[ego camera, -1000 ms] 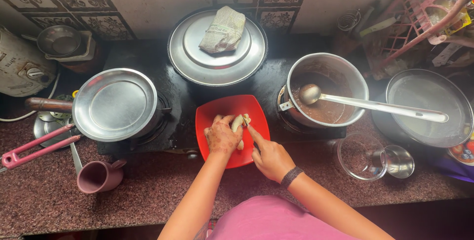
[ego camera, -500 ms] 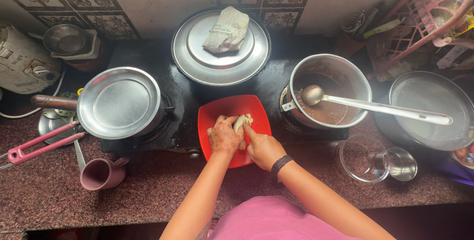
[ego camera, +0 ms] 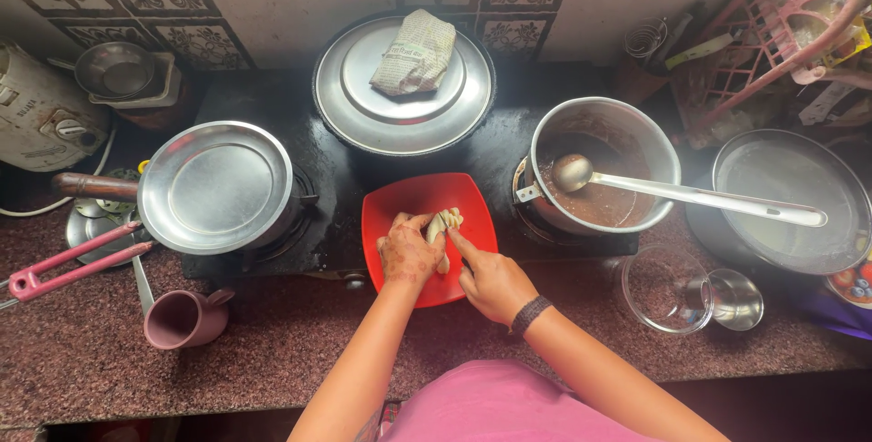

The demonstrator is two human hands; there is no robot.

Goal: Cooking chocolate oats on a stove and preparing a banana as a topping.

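1. Red plastic marks the centre of the head view: a square red plate sits at the front edge of the black stove, and both of your hands meet over it.
2. Your left hand curls around a pale piece of food, fingers bent and closed on its near end, while your right hand — a dark band at the wrist — reaches in with its forefinger stretched out and touching the same piece. Whether the right thumb pinches it cannot be told.
3. That piece lies on the plate, near its middle, its far end showing just beyond your fingers.
4. Left of the plate, a steel lid covers a wooden-handled pan; behind the plate, a large round steel lid carries a paper-wrapped parcel.
5. Right of the plate, a steel pot holds a brown liquid, and a long ladle rests across its rim.
6. On the speckled stone counter stand a mauve mug — lying near pink tongs — and a small glass bowl.
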